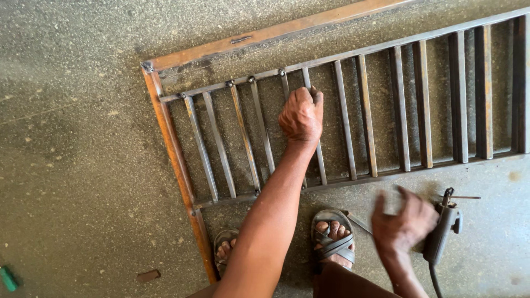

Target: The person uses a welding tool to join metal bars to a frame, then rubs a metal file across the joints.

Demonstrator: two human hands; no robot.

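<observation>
A rusty metal grille (386, 110) of upright flat bars lies on the concrete floor, set inside an orange-brown angle-iron frame (176, 160). My left hand (301, 117) is closed around one of the middle bars near its upper end. My right hand (403, 221) is blurred, low at the right, just outside the grille's lower rail, with its fingers spread and nothing in it. Right beside it on the floor lies a grey welding electrode holder (441, 234), with a thin rod sticking out of its tip and a cable running off the bottom edge.
My two sandalled feet (334, 241) stand at the grille's lower rail. A thin metal rod (359, 223) lies between foot and right hand. A small dark metal scrap (148, 275) and a green object (8, 278) lie on the floor at bottom left.
</observation>
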